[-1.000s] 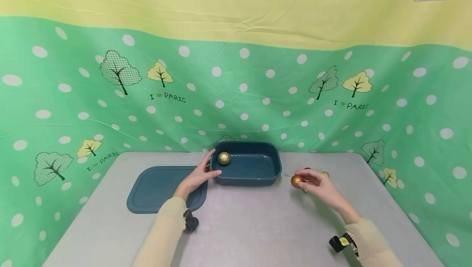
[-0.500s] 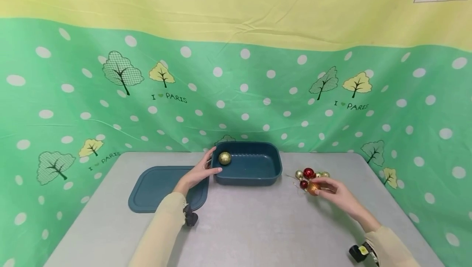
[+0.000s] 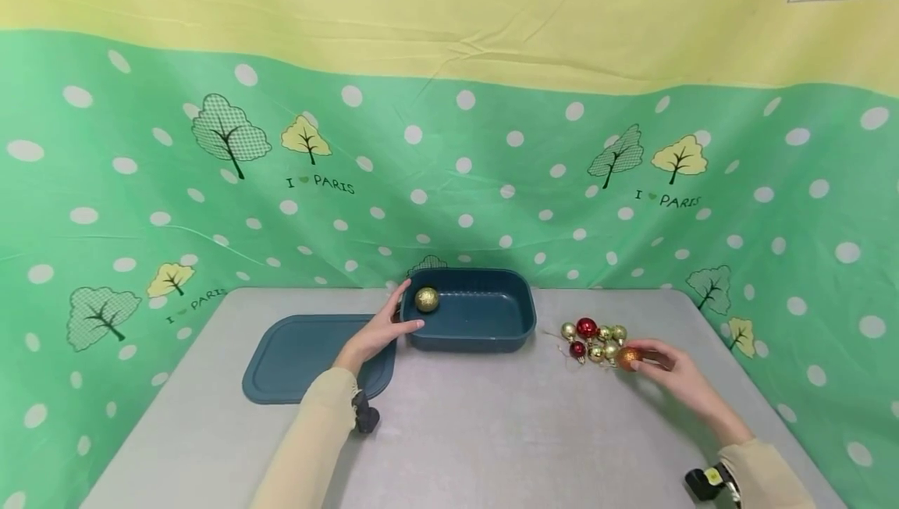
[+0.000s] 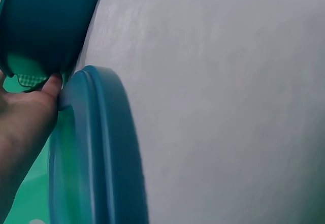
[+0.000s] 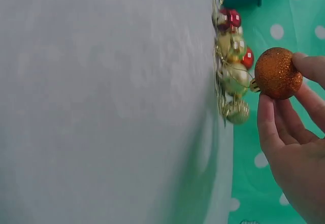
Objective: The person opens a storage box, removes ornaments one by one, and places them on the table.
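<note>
My right hand [image 3: 670, 372] pinches an orange glittery Christmas bauble [image 5: 278, 73] between thumb and fingers, at the right edge of a cluster of small baubles [image 3: 586, 328]. In the right wrist view its gold cap [image 5: 255, 85] points toward the cluster. The cluster mixes gold and red baubles with thin strings. My left hand [image 3: 379, 331] rests against the left end of a dark blue rectangular container [image 3: 467, 343], fingers spread and thumb at its front rim. Inside the container, at the left, lies a gold bauble [image 3: 426, 300].
A matching blue lid [image 3: 302, 361] lies flat on the grey table [image 3: 506, 431], left of the container and partly under the left forearm. A green and yellow patterned cloth [image 3: 463, 158] hangs directly behind the table.
My right hand has moved right with the orange bauble, from near the container to the cluster's right side, uncovering the other baubles. The left hand and container have stayed in place.
</note>
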`<state>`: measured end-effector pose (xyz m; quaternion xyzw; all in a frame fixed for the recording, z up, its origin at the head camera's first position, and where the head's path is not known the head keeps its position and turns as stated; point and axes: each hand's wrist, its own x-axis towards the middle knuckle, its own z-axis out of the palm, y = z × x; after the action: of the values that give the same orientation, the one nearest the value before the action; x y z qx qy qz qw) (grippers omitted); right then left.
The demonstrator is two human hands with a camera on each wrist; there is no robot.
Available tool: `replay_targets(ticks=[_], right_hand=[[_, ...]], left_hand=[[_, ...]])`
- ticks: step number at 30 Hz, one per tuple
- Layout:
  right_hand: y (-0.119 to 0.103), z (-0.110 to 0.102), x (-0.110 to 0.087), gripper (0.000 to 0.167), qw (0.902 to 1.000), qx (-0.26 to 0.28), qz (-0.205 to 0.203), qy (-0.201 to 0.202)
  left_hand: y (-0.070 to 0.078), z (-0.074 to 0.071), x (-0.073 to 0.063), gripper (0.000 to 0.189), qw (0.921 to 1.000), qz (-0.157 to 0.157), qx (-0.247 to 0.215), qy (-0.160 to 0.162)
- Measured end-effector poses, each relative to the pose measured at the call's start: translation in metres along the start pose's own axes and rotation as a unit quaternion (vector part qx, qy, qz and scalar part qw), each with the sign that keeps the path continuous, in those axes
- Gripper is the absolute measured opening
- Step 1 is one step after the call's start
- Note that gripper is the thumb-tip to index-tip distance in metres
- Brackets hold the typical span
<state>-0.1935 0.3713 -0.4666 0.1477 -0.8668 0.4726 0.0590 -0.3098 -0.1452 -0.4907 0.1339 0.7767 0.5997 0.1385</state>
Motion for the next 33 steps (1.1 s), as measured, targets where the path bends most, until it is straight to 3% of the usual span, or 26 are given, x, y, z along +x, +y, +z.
replay_targets(ticks=[4,11,14,23,33], right_hand=[[0.007,-0.007,0.002,0.036,1.0,0.001,-0.005,0.001],[0.02,-0.016,0.006,0.036,0.9999,-0.007,-0.004,-0.008],[0.024,-0.018,0.007,0.037,0.9998,-0.005,0.002,-0.021],[0.024,-0.016,0.011,0.038,0.9989,-0.004,0.005,-0.046],[0.029,-0.012,0.016,0.039,0.9984,-0.024,0.028,-0.043]], left_hand=[[0.005,-0.002,-0.002,0.093,0.9999,-0.006,-0.007,-0.008],[0.03,-0.002,-0.015,0.092,0.9997,-0.006,0.003,-0.025],[0.034,0.0,-0.018,0.092,0.9996,-0.006,0.002,-0.027],[0.033,0.002,-0.019,0.091,0.9997,-0.004,-0.004,-0.024],[0.032,0.002,-0.019,0.091,0.9996,-0.004,-0.003,-0.026]])
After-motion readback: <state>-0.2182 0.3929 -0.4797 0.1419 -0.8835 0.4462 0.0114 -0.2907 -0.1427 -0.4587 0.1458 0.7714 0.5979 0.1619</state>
